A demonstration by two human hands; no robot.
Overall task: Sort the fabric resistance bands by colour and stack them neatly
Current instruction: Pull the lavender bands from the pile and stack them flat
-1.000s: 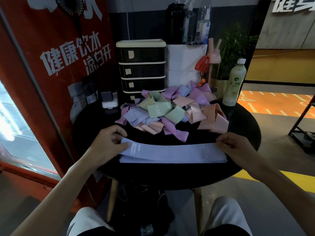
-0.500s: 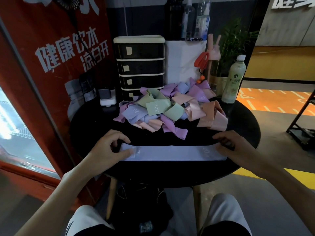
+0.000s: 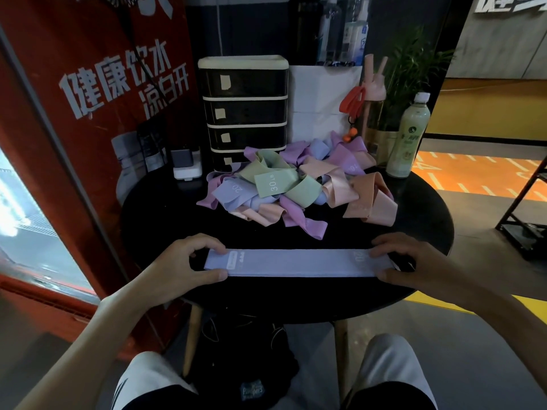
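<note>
A flat stack of pale blue bands (image 3: 296,262) lies across the near part of the round black table (image 3: 420,208). My left hand (image 3: 180,267) pinches its left end between thumb and fingers. My right hand (image 3: 405,261) pinches its right end the same way, next to the printed "20". Behind the stack sits a tangled heap of loose bands (image 3: 296,187) in green, purple, peach, pink and blue; a green one (image 3: 275,182) marked "30 LB" lies on top.
At the table's back stand a black drawer unit (image 3: 244,108), a white box (image 3: 322,105), a small white device (image 3: 186,164), a pale green bottle (image 3: 407,137) and a potted plant (image 3: 405,72). A red poster wall (image 3: 88,99) is close on the left.
The blue stack has been squared up: its lower layers no longer stick out. Both hands shifted slightly on its ends and now pinch them.
</note>
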